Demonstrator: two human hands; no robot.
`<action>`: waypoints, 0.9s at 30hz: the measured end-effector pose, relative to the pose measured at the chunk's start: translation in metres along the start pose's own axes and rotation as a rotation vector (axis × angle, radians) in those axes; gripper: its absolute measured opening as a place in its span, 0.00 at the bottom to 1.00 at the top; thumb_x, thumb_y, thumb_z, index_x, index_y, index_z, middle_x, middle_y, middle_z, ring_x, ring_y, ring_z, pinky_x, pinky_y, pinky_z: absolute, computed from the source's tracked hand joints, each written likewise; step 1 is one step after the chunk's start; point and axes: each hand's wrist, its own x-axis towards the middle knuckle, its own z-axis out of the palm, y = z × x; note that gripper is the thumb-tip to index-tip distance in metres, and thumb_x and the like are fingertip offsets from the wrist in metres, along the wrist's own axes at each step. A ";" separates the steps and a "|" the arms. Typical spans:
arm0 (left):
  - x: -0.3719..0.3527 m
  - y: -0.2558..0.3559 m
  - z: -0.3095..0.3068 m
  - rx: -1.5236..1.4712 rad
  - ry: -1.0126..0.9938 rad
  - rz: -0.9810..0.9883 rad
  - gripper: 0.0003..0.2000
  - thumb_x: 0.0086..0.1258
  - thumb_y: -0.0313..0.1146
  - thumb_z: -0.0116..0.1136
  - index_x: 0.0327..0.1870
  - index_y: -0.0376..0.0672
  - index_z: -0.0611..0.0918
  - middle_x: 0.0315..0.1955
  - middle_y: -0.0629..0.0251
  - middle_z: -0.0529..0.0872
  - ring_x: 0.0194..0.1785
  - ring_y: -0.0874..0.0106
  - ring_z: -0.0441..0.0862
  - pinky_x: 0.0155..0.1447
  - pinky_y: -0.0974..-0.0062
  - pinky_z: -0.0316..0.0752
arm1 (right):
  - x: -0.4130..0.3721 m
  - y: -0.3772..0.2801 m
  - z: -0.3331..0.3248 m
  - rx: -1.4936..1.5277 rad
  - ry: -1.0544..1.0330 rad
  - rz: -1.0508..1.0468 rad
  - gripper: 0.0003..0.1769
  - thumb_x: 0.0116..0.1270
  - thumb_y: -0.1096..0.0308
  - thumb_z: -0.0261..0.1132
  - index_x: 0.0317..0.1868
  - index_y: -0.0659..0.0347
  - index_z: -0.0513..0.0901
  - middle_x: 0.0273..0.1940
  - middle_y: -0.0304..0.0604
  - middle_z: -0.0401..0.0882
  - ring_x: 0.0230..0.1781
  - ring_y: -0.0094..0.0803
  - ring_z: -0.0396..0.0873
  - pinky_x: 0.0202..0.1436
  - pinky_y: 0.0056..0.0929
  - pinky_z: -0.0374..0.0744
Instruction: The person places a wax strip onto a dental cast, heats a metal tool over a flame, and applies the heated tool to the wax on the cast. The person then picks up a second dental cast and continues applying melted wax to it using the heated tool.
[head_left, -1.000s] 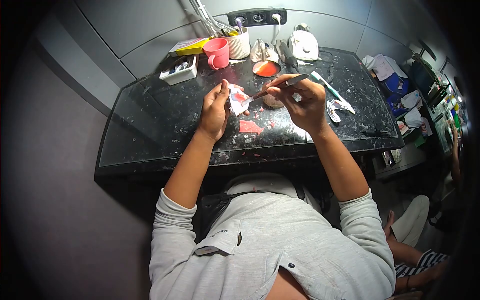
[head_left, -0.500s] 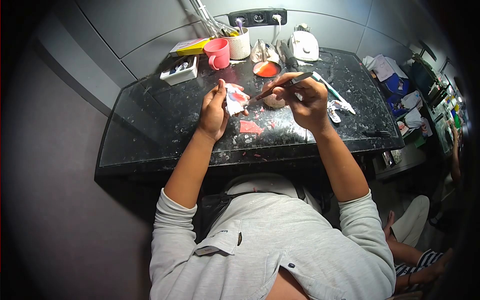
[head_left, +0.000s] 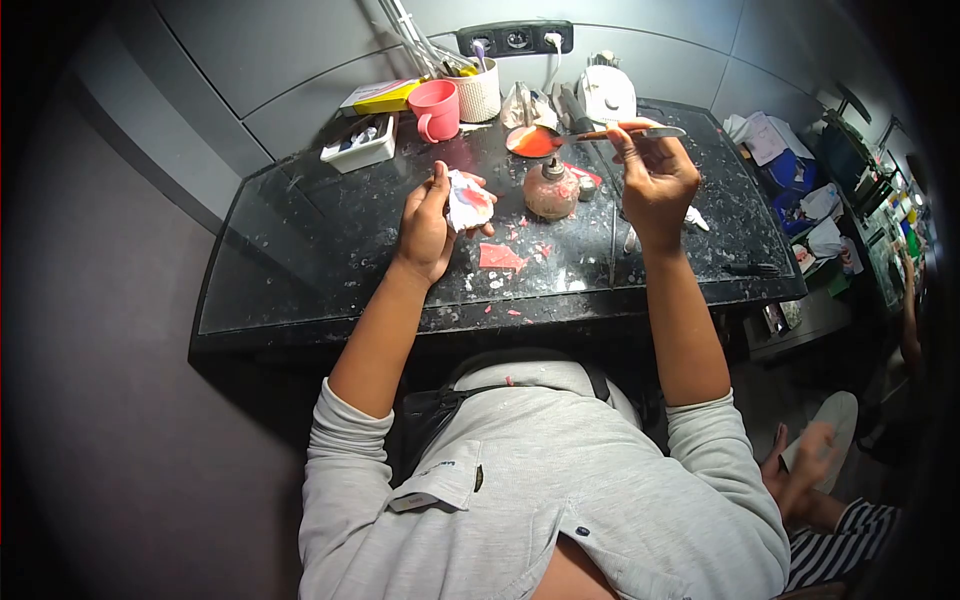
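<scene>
My left hand (head_left: 428,222) holds a small white dental cast with pink wax (head_left: 466,200) above the dark worktop (head_left: 300,250). My right hand (head_left: 652,180) is raised further back and grips a thin metal wax knife (head_left: 625,133). The knife's tip reaches toward a dish of orange-red wax (head_left: 532,141). A round brownish spirit burner (head_left: 551,191) stands on the worktop between my hands. A flat piece of pink wax (head_left: 498,256) lies on the worktop below the cast.
At the back stand a pink mug (head_left: 437,107), a white cup of tools (head_left: 480,88), a white tray (head_left: 359,142), a yellow box (head_left: 380,95) and a white device (head_left: 607,92). Another person's foot (head_left: 805,470) shows at the lower right. Wax scraps speckle the worktop.
My right hand has left the cast and moved back and to the right with the knife, toward the wax dish. The burner it hid now shows. My left hand stayed nearly still.
</scene>
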 end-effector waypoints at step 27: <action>-0.004 0.004 0.005 -0.016 -0.007 -0.008 0.29 0.86 0.54 0.37 0.51 0.33 0.81 0.34 0.57 0.88 0.27 0.67 0.86 0.32 0.74 0.80 | -0.022 -0.021 0.014 0.504 -0.532 0.210 0.08 0.71 0.78 0.71 0.48 0.70 0.84 0.40 0.44 0.90 0.39 0.22 0.86 0.39 0.18 0.83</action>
